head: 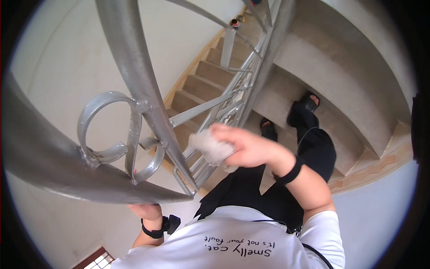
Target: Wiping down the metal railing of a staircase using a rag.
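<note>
My right hand (247, 148) is closed around a crumpled, greyish-white cloth (210, 146). Hand and cloth are slightly blurred and appear beside the silver-grey metal stair railing (220, 101). To the left, my left hand (146, 211) is at the thick metal handrail (100, 183), which hides most of it. A bit of a fingertip shows past the rail's other edge, so the hand wraps around it. Between the handrail and a lower bar (144, 77) sits a curled metal scroll (100, 101) with rough weld spots.
Concrete steps (299, 47) curve under my sandalled feet (310, 101). Beyond the railing, a lower flight (215, 72) descends along a white wall (67, 50). Small containers (235, 23) stand on the lower steps near the top of the view. A window (99, 260) shows at bottom left.
</note>
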### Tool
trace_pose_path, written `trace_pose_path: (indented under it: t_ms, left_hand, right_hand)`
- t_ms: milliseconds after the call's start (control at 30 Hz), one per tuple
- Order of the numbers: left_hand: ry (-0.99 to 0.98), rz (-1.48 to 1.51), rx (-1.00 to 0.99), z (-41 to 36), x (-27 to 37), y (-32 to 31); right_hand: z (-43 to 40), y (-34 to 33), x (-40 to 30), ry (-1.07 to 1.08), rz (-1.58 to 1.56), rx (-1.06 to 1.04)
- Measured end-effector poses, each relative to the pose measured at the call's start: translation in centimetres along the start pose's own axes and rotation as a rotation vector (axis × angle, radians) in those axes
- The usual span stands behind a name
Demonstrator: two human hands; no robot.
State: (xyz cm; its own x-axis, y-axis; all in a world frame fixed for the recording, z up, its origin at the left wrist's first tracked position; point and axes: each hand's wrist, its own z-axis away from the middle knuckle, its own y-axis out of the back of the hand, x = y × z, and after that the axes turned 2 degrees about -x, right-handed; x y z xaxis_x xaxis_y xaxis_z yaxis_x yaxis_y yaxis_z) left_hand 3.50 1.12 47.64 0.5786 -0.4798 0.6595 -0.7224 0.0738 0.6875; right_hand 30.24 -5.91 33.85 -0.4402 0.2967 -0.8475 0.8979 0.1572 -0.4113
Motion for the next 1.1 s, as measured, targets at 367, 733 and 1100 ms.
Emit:
trace_pose_path:
  t_ms: [367,733,1100]
  left_hand:
    - [-0.199,-0.162,0.158,-1.2,2.9,-1.0]
    - [-0.758,0.102,-0.346,-4.7,16.0,-4.5]
    - [-0.598,0.385,-0.348,-7.2,16.3,-2.5]
  right_hand:
    - [4.8,6.5,-16.9,0.204,-0.006,0.457]
    - [2.8,-4.8,-22.1,0.164,-0.402,0.195]
    - [1.8,-3.9,-27.2,-0.059,0.656,0.762]
